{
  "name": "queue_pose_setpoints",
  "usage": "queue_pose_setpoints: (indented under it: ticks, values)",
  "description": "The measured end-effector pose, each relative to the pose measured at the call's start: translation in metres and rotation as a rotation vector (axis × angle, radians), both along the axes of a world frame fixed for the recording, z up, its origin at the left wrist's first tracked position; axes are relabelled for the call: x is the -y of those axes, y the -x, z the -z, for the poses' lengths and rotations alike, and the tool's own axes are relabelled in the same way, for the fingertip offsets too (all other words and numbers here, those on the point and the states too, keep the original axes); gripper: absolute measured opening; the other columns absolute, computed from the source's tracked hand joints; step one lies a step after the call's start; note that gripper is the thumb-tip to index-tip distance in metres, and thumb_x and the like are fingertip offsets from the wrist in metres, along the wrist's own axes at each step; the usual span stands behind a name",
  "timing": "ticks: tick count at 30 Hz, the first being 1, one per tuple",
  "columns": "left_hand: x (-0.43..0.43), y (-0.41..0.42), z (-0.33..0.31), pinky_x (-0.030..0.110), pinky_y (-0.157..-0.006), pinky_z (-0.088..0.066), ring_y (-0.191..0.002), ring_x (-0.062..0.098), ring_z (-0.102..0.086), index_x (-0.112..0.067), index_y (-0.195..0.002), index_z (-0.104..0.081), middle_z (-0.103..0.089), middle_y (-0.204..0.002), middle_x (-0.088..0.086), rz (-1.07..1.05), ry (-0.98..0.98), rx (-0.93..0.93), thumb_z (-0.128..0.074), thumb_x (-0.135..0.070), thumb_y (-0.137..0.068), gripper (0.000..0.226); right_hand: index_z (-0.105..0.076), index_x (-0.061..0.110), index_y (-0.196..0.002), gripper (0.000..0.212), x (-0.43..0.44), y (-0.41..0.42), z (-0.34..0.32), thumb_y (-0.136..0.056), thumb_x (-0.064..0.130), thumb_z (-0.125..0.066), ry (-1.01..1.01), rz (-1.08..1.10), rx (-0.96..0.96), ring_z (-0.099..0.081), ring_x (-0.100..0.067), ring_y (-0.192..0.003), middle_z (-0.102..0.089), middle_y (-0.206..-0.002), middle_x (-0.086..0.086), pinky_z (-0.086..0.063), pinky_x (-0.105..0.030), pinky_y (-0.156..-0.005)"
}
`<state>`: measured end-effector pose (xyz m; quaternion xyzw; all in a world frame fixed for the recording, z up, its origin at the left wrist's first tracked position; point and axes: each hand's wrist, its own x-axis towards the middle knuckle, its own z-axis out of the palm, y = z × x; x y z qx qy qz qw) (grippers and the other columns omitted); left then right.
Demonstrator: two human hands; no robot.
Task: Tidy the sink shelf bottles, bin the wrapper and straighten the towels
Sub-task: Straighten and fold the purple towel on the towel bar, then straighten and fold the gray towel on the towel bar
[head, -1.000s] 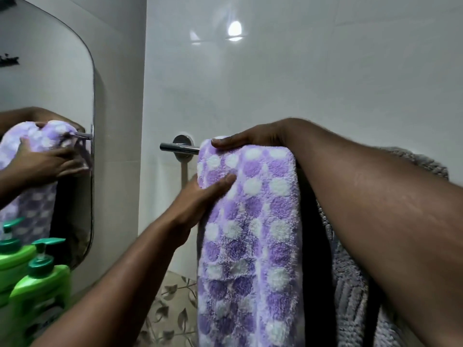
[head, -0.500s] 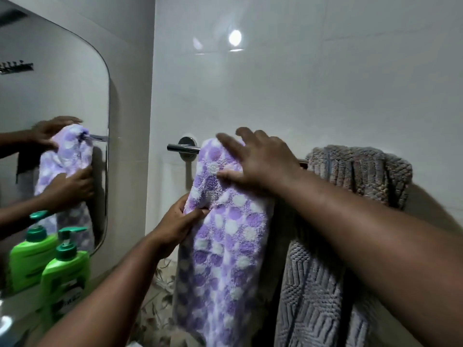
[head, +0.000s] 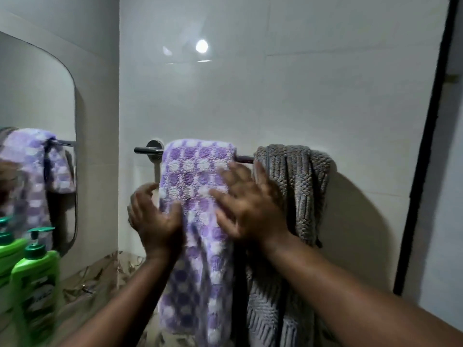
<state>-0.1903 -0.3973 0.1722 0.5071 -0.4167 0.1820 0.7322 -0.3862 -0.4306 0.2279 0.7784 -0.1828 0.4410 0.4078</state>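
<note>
Our left hand [head: 156, 221] and right hand [head: 246, 204] are wide and flat, holding nothing, on the purple spotty fluffy towel [head: 198, 221] hanging over the shiny metal bar [head: 146, 150]. We should stroke down gently, so both sides hang even.

Both forearms came up from the bottom edge bare, no sleeve anywhere along them. The left hand [head: 156, 221] showed no ring, no watch, no glove. The right hand [head: 250, 209] was just as bare, wrist unadorned, its fingers [head: 235, 176] smeared by motion blur. Faint hair showed on the right forearm.
</note>
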Motion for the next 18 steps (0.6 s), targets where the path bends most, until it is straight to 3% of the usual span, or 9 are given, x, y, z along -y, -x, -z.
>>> queue_pose_setpoints:
  ticks: [2,5,7,8,10,11,12,15,18]
  values:
    - [-0.006,0.042,-0.018,0.05,-0.1,-0.044,-0.111,0.03,-0.058,-0.013,-0.122,-0.055,-0.059,-0.119,0.007,0.043,0.137,0.262,-0.064,-0.022,-0.079,0.044,-0.07,0.022,-0.125,0.042,-0.007,0.023,-0.007,-0.086,0.034,-0.065,0.026,-0.019,0.363,-0.047,-0.035,-0.141,-0.054,-0.15,-0.011,-0.021,-0.061,-0.12]
    - [-0.009,0.116,-0.051,0.048,-0.088,-0.052,-0.1,0.023,-0.061,-0.015,-0.123,-0.055,-0.06,-0.113,0.004,0.409,-0.007,0.363,-0.065,-0.02,-0.086,0.039,-0.056,0.019,-0.14,0.065,-0.012,0.053,-0.019,-0.079,0.04,-0.07,-0.133,0.132,0.832,-0.041,-0.036,-0.143,-0.043,-0.156,-0.014,-0.027,-0.055,-0.118]
    - [-0.005,0.152,-0.07,0.047,-0.099,-0.048,-0.112,0.026,-0.057,-0.011,-0.129,-0.053,-0.056,-0.12,0.007,0.4,-0.105,0.306,-0.066,-0.025,-0.09,0.043,-0.044,0.025,-0.147,0.084,-0.015,0.065,-0.023,-0.072,0.054,-0.069,-0.456,0.069,1.012,-0.048,-0.035,-0.135,-0.043,-0.154,-0.01,-0.041,-0.048,-0.107]
    - [-0.003,0.165,-0.08,0.045,-0.104,-0.044,-0.119,0.028,-0.054,-0.012,-0.13,-0.051,-0.054,-0.123,0.009,0.372,-0.154,0.246,-0.066,-0.032,-0.092,0.046,-0.042,0.031,-0.147,0.083,-0.015,0.07,-0.025,-0.072,0.061,-0.063,-0.666,-0.032,1.089,-0.056,-0.031,-0.123,-0.05,-0.149,-0.007,-0.047,-0.041,-0.095]
    - [-0.002,0.184,-0.097,0.043,-0.108,-0.039,-0.127,0.032,-0.047,-0.014,-0.133,-0.045,-0.048,-0.131,0.011,0.289,-0.264,0.14,-0.064,-0.049,-0.091,0.058,-0.057,0.036,-0.132,0.059,-0.016,0.081,-0.029,-0.083,0.068,-0.052,-1.128,-0.454,1.34,-0.066,-0.018,-0.093,-0.068,-0.129,0.0,-0.045,-0.028,-0.071]
    - [-0.001,0.189,-0.102,0.042,-0.107,-0.038,-0.129,0.033,-0.045,-0.015,-0.134,-0.043,-0.045,-0.135,0.011,0.25,-0.315,0.11,-0.064,-0.055,-0.088,0.064,-0.066,0.033,-0.124,0.054,-0.016,0.085,-0.028,-0.088,0.069,-0.05,-1.239,-0.57,1.427,-0.068,-0.013,-0.086,-0.073,-0.121,0.001,-0.045,-0.027,-0.065]
    - [-0.001,0.194,-0.104,0.041,-0.104,-0.039,-0.128,0.032,-0.046,-0.017,-0.133,-0.042,-0.044,-0.136,0.01,0.233,-0.35,0.084,-0.066,-0.057,-0.086,0.066,-0.067,0.031,-0.125,0.052,-0.017,0.09,-0.024,-0.09,0.067,-0.051,-1.288,-0.566,1.394,-0.069,-0.014,-0.088,-0.073,-0.12,0.001,-0.046,-0.027,-0.068]
    - [-0.007,0.205,-0.099,0.041,-0.093,-0.047,-0.114,0.035,-0.058,-0.017,-0.122,-0.042,-0.054,-0.126,0.011,0.293,-0.385,0.012,-0.069,-0.042,-0.087,0.051,-0.039,0.028,-0.151,0.066,-0.026,0.099,-0.002,-0.093,0.041,-0.067,-1.087,-0.249,0.986,-0.064,-0.03,-0.117,-0.063,-0.137,-0.007,-0.04,-0.026,-0.08]
    - [-0.017,0.204,-0.082,0.043,-0.084,-0.05,-0.098,0.038,-0.064,-0.018,-0.11,-0.045,-0.067,-0.103,0.013,0.371,-0.399,-0.043,-0.058,-0.022,-0.088,0.026,-0.045,0.031,-0.143,0.065,-0.04,0.106,0.017,-0.083,0.038,-0.072,-1.085,-0.302,0.936,-0.066,-0.024,-0.116,-0.068,-0.13,0.0,-0.047,-0.027,-0.087]
